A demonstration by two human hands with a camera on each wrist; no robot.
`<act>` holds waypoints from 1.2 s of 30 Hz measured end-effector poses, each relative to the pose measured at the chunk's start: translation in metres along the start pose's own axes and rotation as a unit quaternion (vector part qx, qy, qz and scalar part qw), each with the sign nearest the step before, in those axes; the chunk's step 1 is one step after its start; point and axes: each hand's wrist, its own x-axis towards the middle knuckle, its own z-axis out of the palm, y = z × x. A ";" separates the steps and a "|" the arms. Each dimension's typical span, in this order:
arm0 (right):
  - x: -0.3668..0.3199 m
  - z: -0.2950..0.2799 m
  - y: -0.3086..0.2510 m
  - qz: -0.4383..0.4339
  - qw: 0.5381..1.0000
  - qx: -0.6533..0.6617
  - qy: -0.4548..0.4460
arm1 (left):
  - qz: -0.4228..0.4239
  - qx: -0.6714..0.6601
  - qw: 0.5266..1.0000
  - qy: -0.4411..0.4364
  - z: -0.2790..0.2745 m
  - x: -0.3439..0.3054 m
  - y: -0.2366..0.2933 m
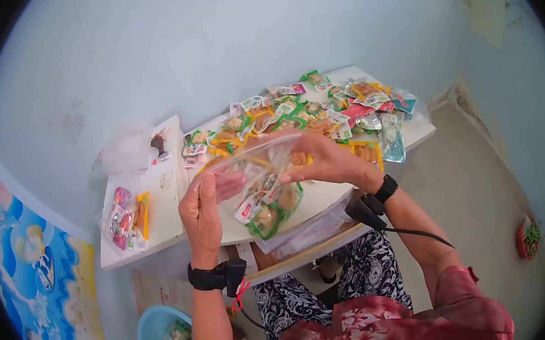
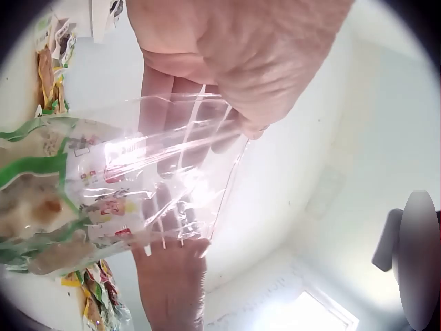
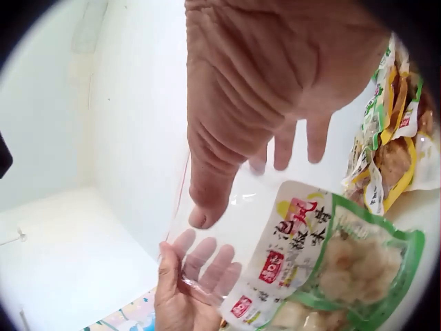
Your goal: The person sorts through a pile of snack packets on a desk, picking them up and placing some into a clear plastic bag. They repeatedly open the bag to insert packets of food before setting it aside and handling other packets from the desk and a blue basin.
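Observation:
Over the table's front edge, a clear plastic bag (image 1: pixel 259 153) is held up between both hands. My left hand (image 1: pixel 201 208) pinches one side of its mouth, thumb in front and fingers behind the film. At the opposite side my right hand (image 1: pixel 331 159) grips the bag in the same way; its thumb (image 3: pixel 210 203) presses from the front in the right wrist view. Inside lie snack packets (image 3: pixel 365 258) with green borders, white printed labels and pale food pieces. They hang low in the bag, also visible in the left wrist view.
Many green, yellow and red snack packets (image 1: pixel 319 115) are heaped along the back of the white table (image 1: pixel 317 198). A filled clear bag (image 1: pixel 125 222) lies on the left. Below are an open drawer (image 1: pixel 317 240), a blue basin (image 1: pixel 150 326) with packets and a red container (image 1: pixel 529 241).

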 end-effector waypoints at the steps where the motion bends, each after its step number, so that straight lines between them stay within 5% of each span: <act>1: 0.000 0.000 0.004 0.032 0.999 0.001 -0.024 | 0.003 0.004 1.000 -0.004 -0.002 0.000 -0.002; 10: 0.003 0.016 0.047 0.051 0.998 -0.010 -0.047 | -0.024 -0.066 0.998 -0.004 -0.005 0.004 -0.008; 16: -0.003 0.025 0.056 0.006 0.998 -0.013 0.054 | 0.018 -0.064 0.997 0.028 -0.007 -0.003 -0.025; 22: -0.004 0.025 0.046 0.067 0.995 -0.012 0.076 | -0.096 0.001 0.995 -0.004 -0.002 -0.022 -0.039; 25: 0.011 0.025 0.053 -0.035 0.997 0.017 0.066 | -0.056 0.039 0.998 0.014 0.001 -0.011 -0.036; 28: 0.005 0.021 0.043 0.000 0.996 0.005 0.093 | -0.022 0.028 0.999 0.034 0.008 -0.006 -0.028; 31: -0.007 0.021 0.059 -0.054 0.994 -0.018 0.092 | -0.050 0.077 0.996 0.001 0.006 -0.017 -0.027; 36: -0.030 0.025 0.034 0.051 0.994 0.060 0.071 | -0.049 0.045 0.997 0.025 0.015 -0.040 -0.017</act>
